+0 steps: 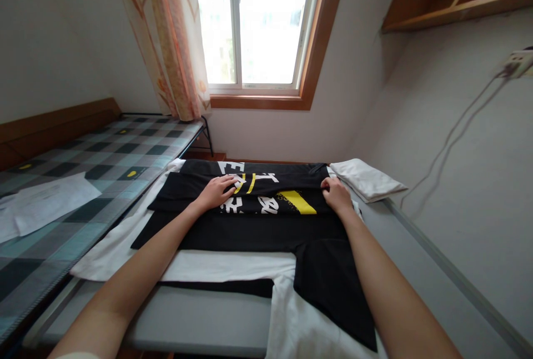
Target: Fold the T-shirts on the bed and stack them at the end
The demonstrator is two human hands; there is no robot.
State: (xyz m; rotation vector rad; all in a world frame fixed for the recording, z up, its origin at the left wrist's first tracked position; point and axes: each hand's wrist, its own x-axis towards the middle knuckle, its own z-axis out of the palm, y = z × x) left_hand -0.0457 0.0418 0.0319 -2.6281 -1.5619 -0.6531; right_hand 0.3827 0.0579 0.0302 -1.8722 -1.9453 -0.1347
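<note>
1. The bed [158, 145] with the checked cover is on the left.
2. The gray worktop [200, 314] is beside it.
3. A white shirt [287, 325] lies spread on the worktop.
4. The black shirt [250, 231] lies on top of the white one. It looks partly folded: its letters bend at creases, but the near sleeve lies out flat, not yet tucked in.
5. A white cloth [366, 179], already folded, sits at the far right.
6. The left hand [216, 189] rests on the letters, fingers a bit apart.
7. The right hand [336, 195] curls its fingers at the black shirt's right edge; I can't tell if they pinch it.
</note>
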